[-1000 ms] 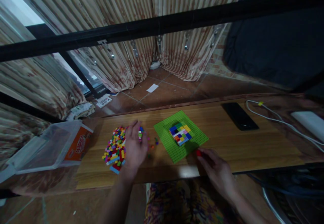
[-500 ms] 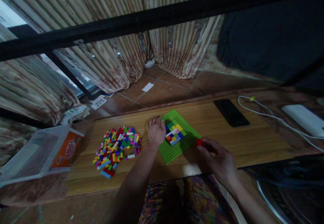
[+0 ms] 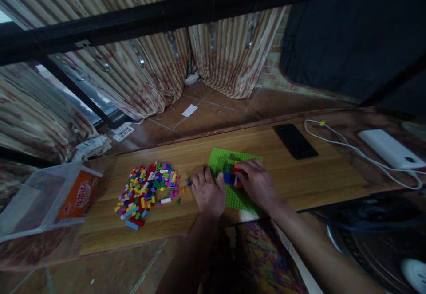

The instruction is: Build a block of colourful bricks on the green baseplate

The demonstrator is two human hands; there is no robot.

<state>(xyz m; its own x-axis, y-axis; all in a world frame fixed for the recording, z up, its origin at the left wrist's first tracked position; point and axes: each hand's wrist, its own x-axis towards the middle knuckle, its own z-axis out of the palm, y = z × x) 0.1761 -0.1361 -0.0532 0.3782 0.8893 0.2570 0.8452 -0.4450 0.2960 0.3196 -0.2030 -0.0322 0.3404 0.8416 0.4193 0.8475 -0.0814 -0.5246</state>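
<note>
The green baseplate (image 3: 218, 154) lies on the wooden board, with a patch of coloured bricks (image 3: 229, 177) built on it. My right hand (image 3: 258, 182) reaches over that patch from the right and covers much of it. Between its thumb and fingers is a red brick (image 3: 234, 169), held at the top of the patch; whether it is seated I cannot tell. My left hand (image 3: 209, 193) rests flat at the plate's left edge, fingers apart and holding nothing. A few small loose pieces (image 3: 188, 182) lie just left of it.
A heap of loose bricks (image 3: 146, 187) spreads over the left part of the wooden board (image 3: 196, 223). Beyond it stands a clear plastic box (image 3: 36, 196) with an orange label. On the right are a black phone (image 3: 295, 141), a white cable (image 3: 346, 141) and a white power bank (image 3: 389, 147).
My right hand has moved left with the red brick, from the plate's right corner onto the brick patch. The baseplate has turned, and my left hand now lies lower along its edge.
</note>
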